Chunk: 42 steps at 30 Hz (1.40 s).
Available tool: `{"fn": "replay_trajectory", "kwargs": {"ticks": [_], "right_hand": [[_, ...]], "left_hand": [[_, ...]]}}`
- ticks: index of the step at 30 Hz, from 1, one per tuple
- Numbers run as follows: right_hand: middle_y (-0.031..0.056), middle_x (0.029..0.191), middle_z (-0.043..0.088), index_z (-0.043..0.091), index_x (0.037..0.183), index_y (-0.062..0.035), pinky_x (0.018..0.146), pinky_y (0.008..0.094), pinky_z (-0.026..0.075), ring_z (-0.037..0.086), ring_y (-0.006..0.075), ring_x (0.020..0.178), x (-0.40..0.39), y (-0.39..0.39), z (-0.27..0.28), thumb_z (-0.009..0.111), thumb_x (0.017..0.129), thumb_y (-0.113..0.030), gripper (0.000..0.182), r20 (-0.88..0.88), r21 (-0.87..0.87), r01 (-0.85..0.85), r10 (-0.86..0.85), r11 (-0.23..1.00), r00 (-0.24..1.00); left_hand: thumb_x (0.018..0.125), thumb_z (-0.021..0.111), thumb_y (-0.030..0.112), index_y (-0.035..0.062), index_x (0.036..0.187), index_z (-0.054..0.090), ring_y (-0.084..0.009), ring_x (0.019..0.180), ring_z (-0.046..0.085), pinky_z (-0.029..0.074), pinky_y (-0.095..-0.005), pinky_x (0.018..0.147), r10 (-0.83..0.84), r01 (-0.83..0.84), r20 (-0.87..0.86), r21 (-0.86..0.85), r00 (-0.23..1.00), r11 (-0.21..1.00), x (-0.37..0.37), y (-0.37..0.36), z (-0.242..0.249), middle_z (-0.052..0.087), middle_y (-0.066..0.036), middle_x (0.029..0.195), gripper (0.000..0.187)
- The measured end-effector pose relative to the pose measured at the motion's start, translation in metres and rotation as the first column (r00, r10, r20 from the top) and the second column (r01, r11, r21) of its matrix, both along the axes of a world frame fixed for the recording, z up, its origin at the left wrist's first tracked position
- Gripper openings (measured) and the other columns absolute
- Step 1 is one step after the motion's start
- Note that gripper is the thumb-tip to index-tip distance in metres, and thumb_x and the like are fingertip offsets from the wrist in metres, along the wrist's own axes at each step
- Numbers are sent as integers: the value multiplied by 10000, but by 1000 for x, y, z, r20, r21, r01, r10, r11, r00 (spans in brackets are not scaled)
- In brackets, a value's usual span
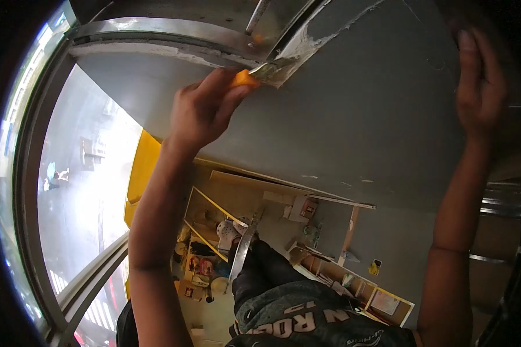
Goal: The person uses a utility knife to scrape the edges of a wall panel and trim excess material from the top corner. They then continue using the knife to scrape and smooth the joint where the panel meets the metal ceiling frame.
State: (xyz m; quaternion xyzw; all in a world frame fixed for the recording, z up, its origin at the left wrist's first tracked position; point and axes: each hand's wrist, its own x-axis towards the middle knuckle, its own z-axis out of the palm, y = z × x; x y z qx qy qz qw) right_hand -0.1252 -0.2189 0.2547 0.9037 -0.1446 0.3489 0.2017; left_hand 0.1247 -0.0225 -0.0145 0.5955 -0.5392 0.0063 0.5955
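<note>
My left hand (205, 110) is closed around the orange handle of a putty knife (246, 79). Its metal blade lies against the corner of a grey panel (376, 110), where a pale, ragged strip of filler or torn coating (298, 52) runs beside a dark gap. Higher up on the right, my right hand (481, 87) reaches out with its fingers extended, near or against the far side of the panel. It holds nothing that I can see, and its fingertips fade into shadow.
A curved metal rail (168, 26) crosses above my left hand. Bright window glass (81, 162) fills the left side. Far below are a ladder with yellow rails (208, 240), a floor strewn with tools and containers, and a wooden shelf unit (408, 303).
</note>
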Motion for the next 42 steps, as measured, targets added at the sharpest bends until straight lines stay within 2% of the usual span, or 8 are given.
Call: {"fn": "replay_trajectory", "kwargs": {"ticks": [12, 14, 18, 20, 23, 26, 29, 42], "right_hand": [[150, 1207, 740, 674, 1318, -6, 978, 320, 522, 688, 215, 1139, 1, 2, 3, 589, 1081, -331, 411, -26, -18, 12, -12, 1000, 1000], [150, 1201, 741, 676, 1317, -10, 976, 321, 523, 691, 212, 1131, -1, 3, 4, 588, 1082, -327, 405, -53, -93, 59, -64, 994, 997], [139, 1169, 750, 679, 1313, -13, 951, 307, 530, 698, 193, 1101, -3, -7, 5, 592, 1082, -309, 385, -50, -17, 4, -5, 1000, 999], [134, 1161, 752, 678, 1312, -10, 943, 301, 531, 700, 189, 1094, -5, -9, 4, 592, 1083, -301, 381, -53, 3, -25, 25, 1000, 998], [125, 1150, 754, 674, 1311, 2, 934, 293, 530, 702, 183, 1076, 1, 5, -1, 596, 1081, -302, 389, -51, 30, -61, 63, 998, 997], [124, 1156, 752, 670, 1312, 10, 940, 290, 527, 700, 186, 1082, 3, 4, 1, 589, 1085, -287, 383, -44, 32, -68, 70, 997, 997], [130, 1165, 750, 669, 1316, 10, 948, 296, 526, 697, 195, 1100, 3, 3, 0, 591, 1084, -293, 390, -24, -9, -16, 16, 1000, 1000], [138, 1172, 747, 668, 1316, 6, 952, 302, 517, 687, 195, 1101, 5, 9, 2, 581, 1085, -311, 402, -42, 17, 8, -7, 1000, 999]], "left_hand": [[941, 773, 254, 80, 1078, 686, -321, 700, 735, 559, -379, 604, -13, 12, -53, -20, 998, 1000, -4, -2, -2, 730, -131, 797, 238], [940, 773, 289, 83, 1070, 684, -330, 702, 727, 550, -389, 592, -1, 1, 13, 41, 1000, 999, -2, 1, 2, 731, -135, 821, 260], [941, 771, 308, 84, 1049, 683, -342, 696, 716, 546, -401, 589, 16, -19, 42, 70, 999, 997, -2, 6, -12, 733, -136, 838, 264], [982, 721, 157, 26, 1137, 678, -251, 786, 756, 573, -351, 696, -17, 9, 50, 165, 999, 986, -3, 12, -17, 748, -120, 906, 207], [980, 726, 166, 25, 1137, 681, -248, 823, 768, 581, -350, 712, -17, 4, 64, 203, 998, 979, -2, 16, -20, 753, -128, 919, 216], [939, 771, 292, 104, 1109, 708, -331, 704, 720, 550, -403, 600, 21, -31, 100, 109, 995, 994, 6, 11, -31, 747, -114, 868, 260], [934, 776, 297, 103, 1109, 706, -318, 690, 719, 552, -397, 598, -22, 23, 55, -23, 998, 999, 7, 10, -24, 748, -110, 872, 270], [932, 777, 325, 115, 1062, 700, -312, 664, 711, 553, -400, 588, 55, -62, 131, 49, 990, 997, 1, 10, -25, 746, -100, 869, 259]]}}
